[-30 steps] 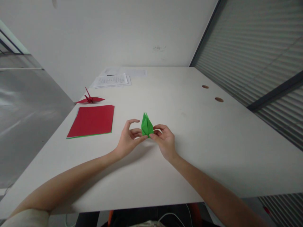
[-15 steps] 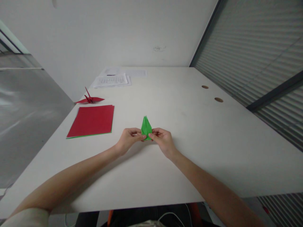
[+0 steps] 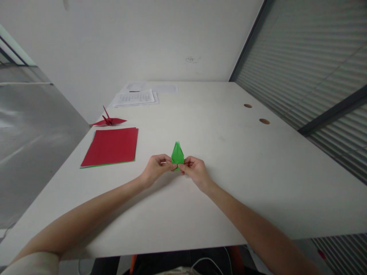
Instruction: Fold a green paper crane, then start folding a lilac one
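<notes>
A small piece of folded green origami paper [image 3: 177, 153] stands point-up between my hands, its narrow tips facing the far side of the table. My left hand [image 3: 157, 168] pinches its lower left edge, thumb on the near face and fingers partly behind. From the right, my right hand [image 3: 197, 170] grips the lower right part, its thumb close to the left thumb at the middle of the base. The fingertips behind the paper are mostly hidden.
On the left of the white table [image 3: 212, 214] lies a stack of red square paper [image 3: 111, 147] with a green edge showing beneath. Behind it sits a red paper crane [image 3: 109, 121]. Printed sheets [image 3: 136, 97] lie farther back. Two round holes [image 3: 264, 121] mark the right side, beside window blinds [image 3: 315, 57].
My right thumb has shifted slightly left across the base, nearer the left thumb. The tips of the green paper sit closer together and slightly more to the right.
</notes>
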Tool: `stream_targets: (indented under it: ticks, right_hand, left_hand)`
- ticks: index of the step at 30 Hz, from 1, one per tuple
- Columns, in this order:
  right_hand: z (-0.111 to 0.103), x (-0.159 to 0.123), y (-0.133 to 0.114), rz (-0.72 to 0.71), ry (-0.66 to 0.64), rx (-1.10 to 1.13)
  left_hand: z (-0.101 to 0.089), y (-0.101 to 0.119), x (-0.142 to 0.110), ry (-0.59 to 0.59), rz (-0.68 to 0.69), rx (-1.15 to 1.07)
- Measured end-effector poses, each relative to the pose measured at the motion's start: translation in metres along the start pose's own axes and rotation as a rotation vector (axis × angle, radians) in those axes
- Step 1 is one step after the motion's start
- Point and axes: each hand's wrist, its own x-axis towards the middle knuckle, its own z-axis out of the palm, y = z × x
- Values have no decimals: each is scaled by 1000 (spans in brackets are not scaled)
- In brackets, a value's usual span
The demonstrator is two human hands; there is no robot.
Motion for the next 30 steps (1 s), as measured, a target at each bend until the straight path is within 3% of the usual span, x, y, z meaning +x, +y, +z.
stream_targets:
  ticks: [5, 19, 25, 30]
  right_hand:
    - [-1, -1, 0, 3, -4, 3]
    - [-4, 2, 7, 78, -60, 18]
    - [-2, 0, -3, 156, -93, 205]
    - [-1, -1, 0, 94, -17, 191]
  left_hand:
    - [0, 0, -1, -119, -14, 31]
    - [-1, 1, 0, -23, 9, 46]
    - [0, 4, -3, -100, 46, -104]
    - [-1, -2, -2, -109, 21, -158]
